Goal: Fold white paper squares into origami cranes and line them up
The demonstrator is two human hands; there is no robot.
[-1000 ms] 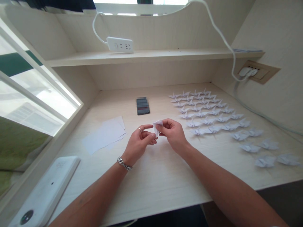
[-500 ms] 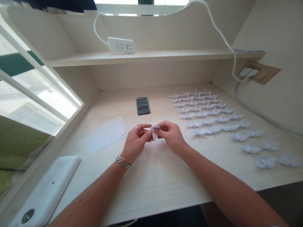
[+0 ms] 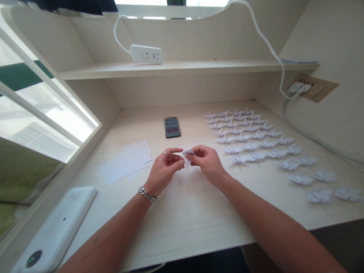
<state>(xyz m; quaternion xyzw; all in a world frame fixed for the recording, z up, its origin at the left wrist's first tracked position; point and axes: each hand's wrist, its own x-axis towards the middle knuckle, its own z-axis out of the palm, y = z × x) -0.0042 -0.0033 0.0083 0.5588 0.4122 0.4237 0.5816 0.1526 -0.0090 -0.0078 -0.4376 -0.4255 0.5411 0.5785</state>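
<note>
My left hand (image 3: 163, 170) and my right hand (image 3: 207, 162) meet just above the middle of the desk, both pinched on a small folded piece of white paper (image 3: 187, 156). A ring and a chain bracelet are on the left hand. Loose white paper sheets (image 3: 125, 162) lie to the left of my hands. Rows of several finished white paper cranes (image 3: 256, 140) cover the desk to the right.
A dark phone (image 3: 172, 127) lies flat behind my hands. A white device (image 3: 54, 229) rests at the near left corner. A power strip (image 3: 146, 54) sits on the shelf, its cable running to a wall socket (image 3: 309, 87) at right. A window frame borders the left.
The hands have stayed in place while the fingers shifted slightly on the folded paper, turning it a little between them.
</note>
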